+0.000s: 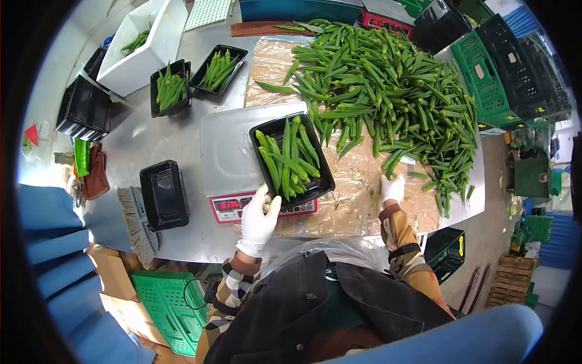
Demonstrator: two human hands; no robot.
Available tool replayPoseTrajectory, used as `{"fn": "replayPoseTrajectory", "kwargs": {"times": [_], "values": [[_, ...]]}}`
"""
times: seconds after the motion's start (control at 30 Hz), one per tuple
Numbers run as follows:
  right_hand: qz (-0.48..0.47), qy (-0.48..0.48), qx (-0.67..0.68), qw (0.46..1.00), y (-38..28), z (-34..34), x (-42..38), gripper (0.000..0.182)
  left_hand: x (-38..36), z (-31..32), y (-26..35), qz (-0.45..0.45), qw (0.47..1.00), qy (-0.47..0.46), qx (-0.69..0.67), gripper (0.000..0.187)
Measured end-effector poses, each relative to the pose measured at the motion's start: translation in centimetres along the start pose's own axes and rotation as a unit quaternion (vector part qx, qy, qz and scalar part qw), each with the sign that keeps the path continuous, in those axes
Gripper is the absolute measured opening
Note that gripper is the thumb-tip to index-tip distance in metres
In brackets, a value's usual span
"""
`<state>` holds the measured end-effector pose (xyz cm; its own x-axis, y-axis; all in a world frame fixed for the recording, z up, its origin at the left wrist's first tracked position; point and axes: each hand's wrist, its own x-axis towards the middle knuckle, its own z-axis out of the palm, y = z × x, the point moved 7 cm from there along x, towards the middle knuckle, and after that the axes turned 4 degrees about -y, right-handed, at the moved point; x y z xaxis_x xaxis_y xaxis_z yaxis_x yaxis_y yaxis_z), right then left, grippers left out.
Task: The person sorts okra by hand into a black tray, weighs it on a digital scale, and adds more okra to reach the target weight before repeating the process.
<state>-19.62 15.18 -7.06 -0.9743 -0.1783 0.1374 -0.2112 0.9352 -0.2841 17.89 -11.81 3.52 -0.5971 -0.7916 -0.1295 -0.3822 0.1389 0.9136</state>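
Observation:
A black tray point(324, 182) of green okra pods point(290, 159) rests on the metal plate of a scale point(227, 145), whose red display reads about 0.175. My left hand point(259, 219), in a white glove, is at the tray's near left corner above the scale's front panel, thumb and fingers apart. On the right, my right hand point(393, 189), also gloved in white, is at the near edge of a large okra pile point(388, 91) on brown, plastic-covered cardboard; its fingertips are close to a few pods, and whether it grips one is hidden.
Two filled trays point(171, 88) point(219, 70) stand behind the scale. An empty black tray point(163, 195) and a brush point(138, 224) lie at left. A white foam box point(142, 48), stacked black trays point(85, 109) and green crates point(485, 73) border the table.

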Motion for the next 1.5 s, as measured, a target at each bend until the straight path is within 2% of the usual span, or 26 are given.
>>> {"fn": "replayPoseTrajectory", "kwargs": {"times": [0.03, 0.07, 0.13, 0.17, 0.27, 0.3, 0.37, 0.4, 0.47, 0.53, 0.6, 0.73, 0.87, 0.93, 1.0, 1.03, 1.07, 1.17, 1.23, 1.27, 1.3, 1.33, 1.37, 1.4, 1.47, 1.5], "values": [[0.053, -0.068, 0.108, 0.99, 1.8, 0.8, 0.2, 0.031, 0.0, -0.2, 0.1, 0.004, 1.0, 0.0, 0.006, 0.045], [0.036, -0.078, 0.126, 0.988, 2.5, 1.5, 0.7, 0.025, 0.1, -0.2, 0.1, -0.008, 1.0, -0.011, 0.004, 0.045], [0.069, -0.108, 0.338, 0.932, 0.9, 0.9, 1.0, 0.019, -0.1, -0.3, 0.4, -0.04, 0.999, -0.027, 0.002, 0.046], [0.038, -0.12, 0.436, 0.891, -2.0, -0.4, 0.4, 0.016, -0.1, 0.2, -0.8, -0.055, 0.998, -0.033, -0.024, 0.051], [-0.049, -0.189, 0.531, 0.824, -14.3, -7.1, -4.9, 0.024, 0.6, 1.0, -0.5, -0.087, 0.994, -0.049, -0.036, 0.047], [-0.119, -0.224, 0.533, 0.807, -18.0, -8.5, -6.9, 0.026, 0.8, 1.1, -0.5, -0.063, 0.998, -0.029, -0.002, 0.044], [-0.121, -0.327, 0.487, 0.801, -22.1, -9.1, -10.8, 0.039, 1.0, 1.4, -0.5, -0.051, 0.999, 0.0, -0.011, 0.045], [-0.188, -0.323, 0.407, 0.834, -23.9, -10.8, -11.3, 0.045, 1.3, 1.1, -0.9, -0.043, 0.999, 0.02, -0.003, 0.046], [-0.184, -0.308, 0.445, 0.821, -24.4, -12.0, -11.1, 0.048, 2.4, -0.3, 0.1, -0.065, 0.994, -0.016, -0.081, 0.041], [-0.184, -0.272, 0.459, 0.826, -23.9, -13.8, -10.2, 0.044, 3.6, -1.6, 1.4, -0.126, 0.972, -0.065, -0.189, 0.037], [-0.204, -0.249, 0.416, 0.851, -21.9, -13.5, -8.9, 0.04, 6.2, -3.5, 1.4, -0.112, 0.972, -0.058, -0.197, 0.034], [-0.114, -0.288, 0.461, 0.832, -17.2, -10.0, -8.3, 0.034, 14.9, -7.8, 1.4, -0.032, 0.98, -0.003, -0.196, 0.023], [-0.081, -0.315, 0.452, 0.831, -14.2, -8.0, -10.2, 0.033, 25.5, -12.3, -1.4, 0.002, 0.994, 0.056, -0.092, 0.014], [-0.105, -0.309, 0.419, 0.847, -13.4, -7.6, -11.4, 0.032, 29.9, -14.3, -5.3, -0.059, 0.995, 0.08, -0.025, 0.017], [-0.132, -0.307, 0.364, 0.87, -13.5, -8.2, -12.2, 0.03, 32.2, -15.9, -7.4, -0.05, 0.994, 0.093, 0.014, 0.022], [-0.107, -0.333, 0.352, 0.868, -13.6, -8.5, -12.7, 0.031, 32.6, -16.7, -9.1, -0.087, 0.991, 0.1, -0.012, 0.026], [-0.083, -0.359, 0.341, 0.865, -13.3, -8.8, -13.0, 0.031, 32.5, -17.5, -10.9, -0.124, 0.986, 0.108, -0.036, 0.033], [-0.11, -0.347, 0.294, 0.884, -11.3, -8.0, -13.2, 0.031, 29.4, -20.4, -11.9, -0.081, 0.987, 0.124, -0.064, 0.072], [-0.117, -0.348, 0.275, 0.889, -10.1, -7.2, -13.5, 0.032, 25.0, -22.7, -12.6, 0.034, 0.989, 0.14, -0.044, 0.056], [-0.12, -0.349, 0.266, 0.891, -9.7, -7.1, -13.6, 0.032, 20.9, -22.9, -9.1, 0.082, 0.975, 0.188, 0.084, 0.051], [-0.176, -0.334, 0.169, 0.91, -10.0, -7.2, -13.7, 0.037, 17.7, -23.2, -8.9, 0.128, 0.972, 0.18, 0.083, 0.05], [-0.232, -0.319, 0.149, 0.907, -11.2, -7.6, -13.8, 0.041, 14.3, -23.4, -8.6, 0.093, 0.966, 0.231, 0.071, 0.046], [-0.287, -0.304, 0.128, 0.899, -12.8, -8.0, -13.9, 0.045, 10.5, -23.1, -6.7, 0.1, 0.932, 0.261, 0.23, 0.045], [-0.34, -0.286, 0.106, 0.89, -14.3, -8.2, -14.4, 0.049, 7.7, -23.1, -6.8, 0.04, 0.905, 0.281, 0.317, 0.045], [-0.364, -0.36, 0.082, 0.855, -16.0, -5.3, -16.3, 0.061, 3.1, -22.3, -9.0, 0.101, 0.867, 0.291, 0.391, 0.042], [-0.394, -0.33, 0.103, 0.852, -16.8, -4.0, -17.1, 0.064, 1.1, -21.8, -12.1, 0.086, 0.871, 0.289, 0.387, 0.041]]}}
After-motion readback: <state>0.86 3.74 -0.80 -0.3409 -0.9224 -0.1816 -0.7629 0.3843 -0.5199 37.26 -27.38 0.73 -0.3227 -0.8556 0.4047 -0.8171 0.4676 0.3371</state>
